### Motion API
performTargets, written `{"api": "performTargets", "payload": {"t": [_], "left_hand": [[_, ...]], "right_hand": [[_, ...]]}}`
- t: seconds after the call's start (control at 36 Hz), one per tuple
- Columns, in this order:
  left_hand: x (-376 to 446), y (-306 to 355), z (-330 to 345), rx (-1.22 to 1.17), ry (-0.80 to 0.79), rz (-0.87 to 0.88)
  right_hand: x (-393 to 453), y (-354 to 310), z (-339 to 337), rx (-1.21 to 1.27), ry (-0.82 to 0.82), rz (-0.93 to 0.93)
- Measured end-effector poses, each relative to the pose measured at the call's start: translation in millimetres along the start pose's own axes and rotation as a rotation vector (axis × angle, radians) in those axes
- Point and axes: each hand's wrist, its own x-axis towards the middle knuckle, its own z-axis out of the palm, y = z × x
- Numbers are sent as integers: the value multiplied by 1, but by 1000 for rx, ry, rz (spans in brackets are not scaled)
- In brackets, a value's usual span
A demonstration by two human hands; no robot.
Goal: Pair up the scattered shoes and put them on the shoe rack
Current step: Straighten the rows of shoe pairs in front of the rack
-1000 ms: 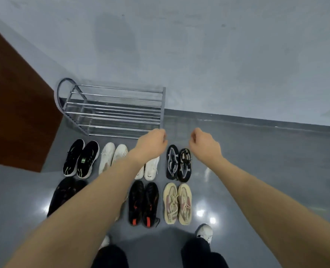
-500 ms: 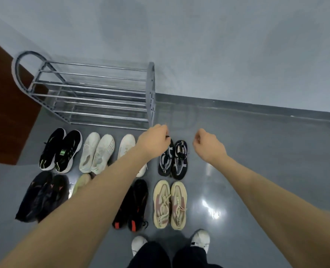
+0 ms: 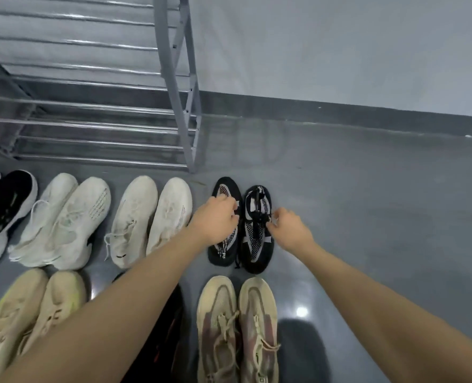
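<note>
We have the shoes paired on the floor (image 3: 367, 217), yet the rack (image 3: 179, 78) holds none. Our left hand (image 3: 215, 221) and right hand (image 3: 290, 230) each grip a black shoe (image 3: 257, 244) beside it.

Probably a home entryway: shoe rack (image 3: 179, 78), paired shoes (image 3: 241, 225) on floor.
</note>
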Motion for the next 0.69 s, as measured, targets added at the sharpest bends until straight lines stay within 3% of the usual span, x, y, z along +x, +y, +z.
{"api": "performTargets", "payload": {"t": [0.36,0.53,0.69], "left_hand": [[49,-21,110,213,-29,163],[45,-19,120,243,-42,185],[46,-10,107,263,-10,215]], "right_hand": [[95,80,132,104,-49,137],[69,61,119,56,3,252],[59,53,107,19,39,166]]}}
